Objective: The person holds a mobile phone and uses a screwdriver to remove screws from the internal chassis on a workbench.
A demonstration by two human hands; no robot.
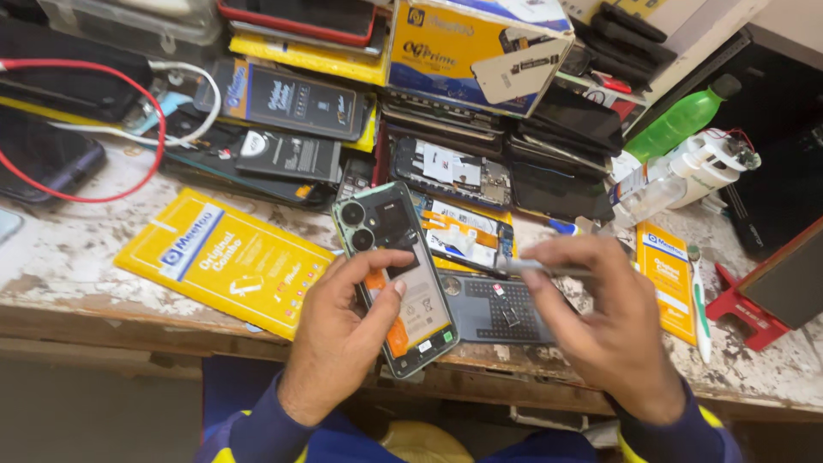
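phone [396, 274] in left hand [339, 343] | flat box [225, 260] left | mat [497, 309] right

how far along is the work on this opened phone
Done: the phone has its back cover off, with the battery and camera modules exposed. In hand: the left hand holds the phone tilted over the bench edge, while the right hand holds a thin metal tool pointed toward it. Left: the battery sits in place, nothing looks removed yet, and the phone remains open.

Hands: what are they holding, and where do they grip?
Left hand grips the opened green phone by its side edges. Right hand pinches a thin metal tool near its end.
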